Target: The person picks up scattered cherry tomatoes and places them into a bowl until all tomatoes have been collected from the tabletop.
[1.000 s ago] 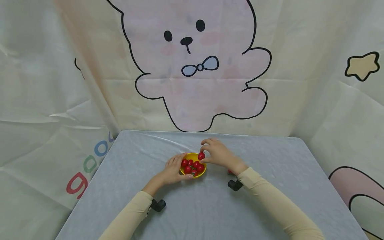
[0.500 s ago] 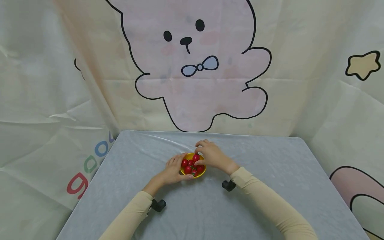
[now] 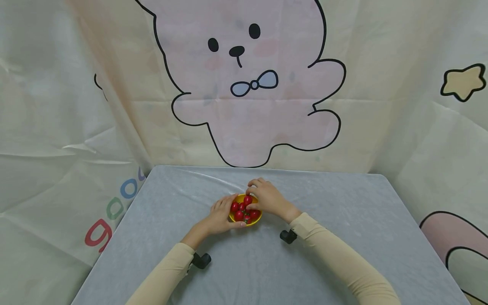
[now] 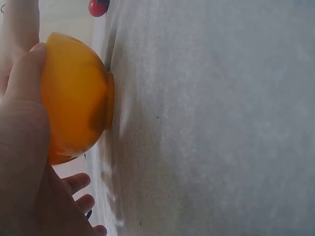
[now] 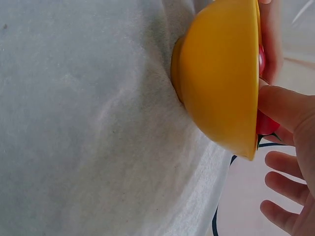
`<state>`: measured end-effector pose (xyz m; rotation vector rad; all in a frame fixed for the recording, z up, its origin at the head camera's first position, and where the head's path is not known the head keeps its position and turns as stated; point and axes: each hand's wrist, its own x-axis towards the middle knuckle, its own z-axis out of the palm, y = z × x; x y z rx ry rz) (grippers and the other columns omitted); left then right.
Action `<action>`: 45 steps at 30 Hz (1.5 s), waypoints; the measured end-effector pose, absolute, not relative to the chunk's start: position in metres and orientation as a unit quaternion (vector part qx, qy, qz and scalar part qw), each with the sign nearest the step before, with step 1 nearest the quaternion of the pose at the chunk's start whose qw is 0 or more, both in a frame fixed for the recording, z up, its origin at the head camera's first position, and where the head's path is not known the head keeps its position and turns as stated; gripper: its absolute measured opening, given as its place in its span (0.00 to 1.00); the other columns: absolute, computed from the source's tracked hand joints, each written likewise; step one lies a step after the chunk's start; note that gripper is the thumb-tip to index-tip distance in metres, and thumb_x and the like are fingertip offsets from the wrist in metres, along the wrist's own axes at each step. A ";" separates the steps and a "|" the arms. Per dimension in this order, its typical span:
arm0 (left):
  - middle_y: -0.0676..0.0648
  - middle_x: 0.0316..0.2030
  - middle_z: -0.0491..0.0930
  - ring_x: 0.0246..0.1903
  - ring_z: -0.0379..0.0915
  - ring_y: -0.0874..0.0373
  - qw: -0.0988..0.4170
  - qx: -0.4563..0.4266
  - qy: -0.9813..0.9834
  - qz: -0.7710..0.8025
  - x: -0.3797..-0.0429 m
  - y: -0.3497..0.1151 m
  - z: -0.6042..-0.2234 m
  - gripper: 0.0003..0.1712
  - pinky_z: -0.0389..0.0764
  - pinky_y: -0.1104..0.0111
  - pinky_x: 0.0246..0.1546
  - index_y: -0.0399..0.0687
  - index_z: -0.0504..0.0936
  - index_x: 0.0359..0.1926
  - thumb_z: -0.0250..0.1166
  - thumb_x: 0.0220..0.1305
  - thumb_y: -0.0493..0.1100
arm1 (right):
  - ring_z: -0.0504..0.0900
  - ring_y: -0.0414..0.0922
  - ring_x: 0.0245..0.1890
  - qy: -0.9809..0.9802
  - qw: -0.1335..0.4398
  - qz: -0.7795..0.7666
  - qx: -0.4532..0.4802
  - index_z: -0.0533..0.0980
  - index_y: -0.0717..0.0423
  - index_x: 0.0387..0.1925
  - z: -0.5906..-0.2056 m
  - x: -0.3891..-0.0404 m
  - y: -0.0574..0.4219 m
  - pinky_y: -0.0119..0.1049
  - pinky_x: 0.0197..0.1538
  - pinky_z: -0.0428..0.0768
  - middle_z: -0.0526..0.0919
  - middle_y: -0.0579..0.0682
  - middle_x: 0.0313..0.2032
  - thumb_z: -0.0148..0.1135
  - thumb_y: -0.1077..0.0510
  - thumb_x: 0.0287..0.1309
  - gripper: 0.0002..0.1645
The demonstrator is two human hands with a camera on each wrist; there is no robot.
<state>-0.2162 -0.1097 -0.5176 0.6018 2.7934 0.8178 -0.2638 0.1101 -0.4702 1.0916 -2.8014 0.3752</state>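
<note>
A small yellow bowl (image 3: 241,198) stands upright on the cloth, holding several red cherry tomatoes (image 3: 238,216). My left hand (image 3: 218,218) grips it from the left, thumb along the near side and fingers round the far side; the left wrist view shows the thumb against the bowl's wall (image 4: 74,93). At the bowl's far right, my right hand (image 3: 269,199) pinches a cherry tomato (image 3: 248,199) between thumb and finger, low over the others. In the right wrist view this tomato (image 5: 266,124), with green sepals, is at the rim, partly hidden by the thumb.
Another cherry tomato (image 4: 98,7) lies on the table beyond the bowl in the left wrist view; the right arm hides it in the head view. Grey cloth covers the table (image 3: 228,271). A printed curtain (image 3: 267,127) stands behind it and at both sides.
My right hand has moved left with the pinched tomato, from the bowl's right rim to above the other tomatoes, and slightly down. The left hand and bowl stay put.
</note>
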 end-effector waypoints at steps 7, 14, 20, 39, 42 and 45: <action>0.42 0.74 0.58 0.74 0.48 0.40 0.077 0.208 0.936 0.272 -0.217 -0.110 -0.519 0.61 0.51 0.40 0.72 0.50 0.47 0.78 0.65 0.55 0.72 | 0.75 0.50 0.56 -0.921 0.060 0.126 0.363 0.82 0.49 0.45 -0.473 -0.262 0.110 0.50 0.59 0.78 0.79 0.51 0.55 0.74 0.39 0.50 0.26; 0.42 0.75 0.57 0.74 0.48 0.40 0.080 0.209 0.936 0.270 -0.218 -0.110 -0.520 0.60 0.50 0.41 0.73 0.51 0.47 0.78 0.65 0.56 0.71 | 0.75 0.49 0.55 -0.920 0.066 0.119 0.368 0.83 0.48 0.45 -0.477 -0.262 0.111 0.48 0.58 0.78 0.80 0.51 0.55 0.73 0.38 0.50 0.26; 0.42 0.74 0.58 0.74 0.48 0.40 0.077 0.210 0.937 0.269 -0.218 -0.110 -0.519 0.59 0.51 0.41 0.72 0.50 0.48 0.78 0.65 0.56 0.71 | 0.76 0.49 0.55 -0.922 0.069 0.113 0.365 0.83 0.47 0.44 -0.478 -0.263 0.110 0.49 0.57 0.79 0.80 0.51 0.55 0.73 0.36 0.49 0.26; 0.42 0.75 0.57 0.74 0.48 0.39 0.081 0.207 0.937 0.271 -0.216 -0.110 -0.517 0.60 0.51 0.40 0.72 0.50 0.48 0.77 0.65 0.56 0.71 | 0.76 0.50 0.54 -0.927 0.091 0.110 0.346 0.83 0.49 0.42 -0.476 -0.260 0.107 0.51 0.56 0.78 0.80 0.51 0.53 0.74 0.34 0.47 0.28; 0.42 0.75 0.57 0.74 0.48 0.39 0.083 0.205 0.937 0.271 -0.216 -0.110 -0.516 0.60 0.50 0.40 0.73 0.50 0.48 0.78 0.65 0.56 0.71 | 0.76 0.51 0.54 -0.925 0.094 0.114 0.351 0.83 0.48 0.44 -0.475 -0.260 0.108 0.52 0.56 0.78 0.80 0.51 0.54 0.73 0.36 0.49 0.27; 0.42 0.74 0.58 0.74 0.48 0.39 0.083 0.205 0.937 0.270 -0.215 -0.110 -0.516 0.59 0.50 0.40 0.73 0.50 0.48 0.77 0.66 0.56 0.70 | 0.76 0.51 0.55 -0.920 0.088 0.117 0.364 0.83 0.47 0.47 -0.475 -0.261 0.109 0.52 0.57 0.78 0.80 0.52 0.55 0.72 0.38 0.51 0.25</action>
